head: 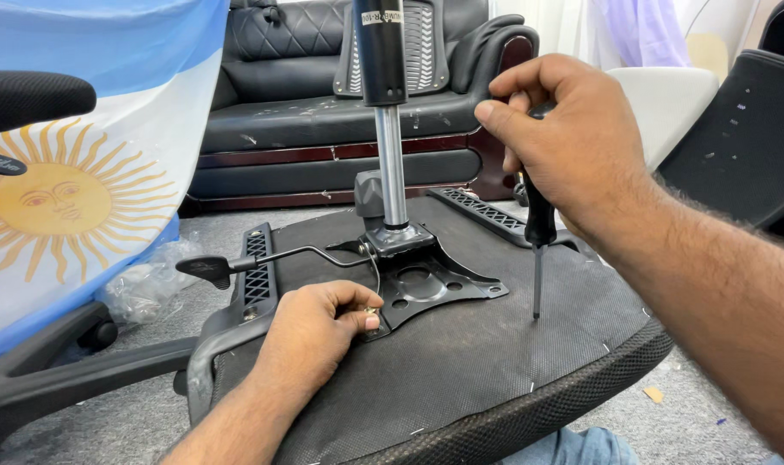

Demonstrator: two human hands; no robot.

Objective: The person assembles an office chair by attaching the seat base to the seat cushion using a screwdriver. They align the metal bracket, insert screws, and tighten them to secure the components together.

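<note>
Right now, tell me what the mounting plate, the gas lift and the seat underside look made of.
Mounting plate: looks like stamped steel, black painted, with pressed ridges and punched holes. Gas lift: bright chromed metal rod, mirror shine, under a glossy black cylinder, probably painted steel. Seat underside: dark grey non-woven fabric, matte and finely textured; a coarser black mesh wraps the edge.

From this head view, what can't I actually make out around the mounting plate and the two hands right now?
- The small fastener at the left hand: fingertips cover it, too small to identify.
- The plate's near-left corner: hidden by the same fingers.
- The screwdriver handle top: buried in the right hand.
- The gas cylinder top: cut by the upper edge.
- The seat front: cut by the lower edge.
</note>
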